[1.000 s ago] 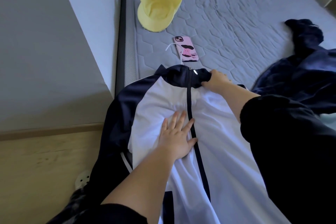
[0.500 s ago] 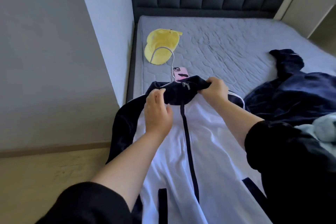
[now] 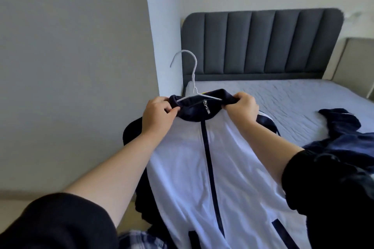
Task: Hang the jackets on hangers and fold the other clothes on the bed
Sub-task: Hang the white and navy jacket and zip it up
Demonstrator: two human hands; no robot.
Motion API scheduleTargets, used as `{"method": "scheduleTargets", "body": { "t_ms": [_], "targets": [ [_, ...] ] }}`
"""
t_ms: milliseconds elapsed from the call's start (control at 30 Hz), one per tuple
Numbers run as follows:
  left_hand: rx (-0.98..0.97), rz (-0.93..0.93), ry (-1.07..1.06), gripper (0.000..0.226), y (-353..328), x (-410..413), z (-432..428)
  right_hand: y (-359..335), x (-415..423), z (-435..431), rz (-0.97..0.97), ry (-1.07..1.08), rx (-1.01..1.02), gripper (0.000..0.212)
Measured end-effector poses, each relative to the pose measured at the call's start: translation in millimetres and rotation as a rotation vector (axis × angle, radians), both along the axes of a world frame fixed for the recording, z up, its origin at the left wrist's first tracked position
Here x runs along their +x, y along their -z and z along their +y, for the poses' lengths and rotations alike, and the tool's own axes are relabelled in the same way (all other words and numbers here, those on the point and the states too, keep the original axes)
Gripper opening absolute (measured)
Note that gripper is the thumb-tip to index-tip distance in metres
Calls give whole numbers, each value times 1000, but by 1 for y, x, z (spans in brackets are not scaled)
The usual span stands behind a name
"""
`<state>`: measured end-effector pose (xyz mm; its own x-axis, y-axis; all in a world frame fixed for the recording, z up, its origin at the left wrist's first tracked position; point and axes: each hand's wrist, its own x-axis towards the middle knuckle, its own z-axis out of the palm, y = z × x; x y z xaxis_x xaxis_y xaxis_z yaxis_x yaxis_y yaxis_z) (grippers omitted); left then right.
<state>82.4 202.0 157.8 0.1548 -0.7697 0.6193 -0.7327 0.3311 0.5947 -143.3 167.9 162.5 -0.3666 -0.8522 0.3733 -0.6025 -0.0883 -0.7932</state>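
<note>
**Jacket raised, both hands on its collar**

Lifted off the mattress since a second ago, the white zip-front jacket with navy collar and sleeves (image 3: 202, 168) now hangs from my grip above the near edge of the grey quilted bed (image 3: 283, 99), its lower part trailing toward me. The left hand (image 3: 157, 115), flat on the chest panel back then, now pinches the left end of the navy collar (image 3: 194, 110) between thumb and curled fingers. The right hand (image 3: 240, 107) grips the collar's right end, fingers curled over the fabric. I see a thin white wire hanger (image 3: 193, 76) seated in the neck opening. Its shoulders run under the collar toward each hand, and its hook stands up in front of the white wall corner (image 3: 162, 26). The silver zipper pull (image 3: 206, 107) dangles at the collar's middle, with the zip closed below it. To the right, a crumpled navy garment (image 3: 344, 133) lies on the bed, apart from the jacket. Behind stands the padded dark grey headboard (image 3: 263, 42). Black sleeves (image 3: 60, 220) cover both my arms above the forearms.
</note>
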Motion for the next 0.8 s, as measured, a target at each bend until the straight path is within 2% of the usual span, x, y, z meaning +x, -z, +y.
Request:
{"method": "scheduleTargets", "body": {
  "t_ms": [67,167,267,333,467,600,700,800],
  "targets": [
    [12,-25,-36,28,-31,10,13,-31,17,9,-48,-17,-54,13],
    [8,-145,-128,44,-77,30,30,-71,38,24,-102,-26,-150,13],
    [2,-297,-294,32,-131,56,44,-113,61,37,-149,-37,-267,12],
    [-21,-370,-424,32,-173,72,57,-147,81,46,-165,-57,-352,14],
    [-136,-377,-586,35,-254,100,91,-216,122,68,-196,-111,-468,12],
    [-270,-369,-713,20,-315,129,124,-264,160,86,-250,-230,-515,14],
    [-309,-348,-754,12,-333,153,146,-280,188,99,-144,-341,-539,21],
    [-290,-310,-767,15,-330,179,165,-279,211,110,-93,-492,-608,38]
  ]
}}
